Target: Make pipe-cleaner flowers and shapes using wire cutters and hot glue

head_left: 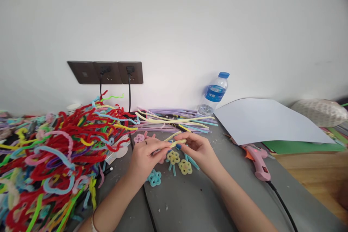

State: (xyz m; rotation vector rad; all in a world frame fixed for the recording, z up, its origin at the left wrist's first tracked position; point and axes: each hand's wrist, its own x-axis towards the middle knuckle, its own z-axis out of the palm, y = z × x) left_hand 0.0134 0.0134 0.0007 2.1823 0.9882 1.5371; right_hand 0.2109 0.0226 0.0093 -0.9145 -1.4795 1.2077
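Between both hands is a pale yellow pipe cleaner point(178, 143), bent into loops. My left hand point(148, 154) pinches its left end with thumb and forefinger. Closed on its right side are the fingertips of my right hand point(197, 150). Just below the hands lie two yellow pipe-cleaner flowers point(185, 167), with a blue flower point(155, 178) to their left. A pink flower point(139, 138) shows beyond my left hand, and more pink pieces are partly hidden under it. Short blue pipe-cleaner pieces point(192, 162) rest beside my right hand.
A tangled heap of coloured pipe cleaners point(57, 152) fills the left side. Straight pipe cleaners point(174, 119) lie behind the hands, near a water bottle point(214, 94). On the right are white paper point(272, 121) and a pink glue gun point(260, 163) with its cord.
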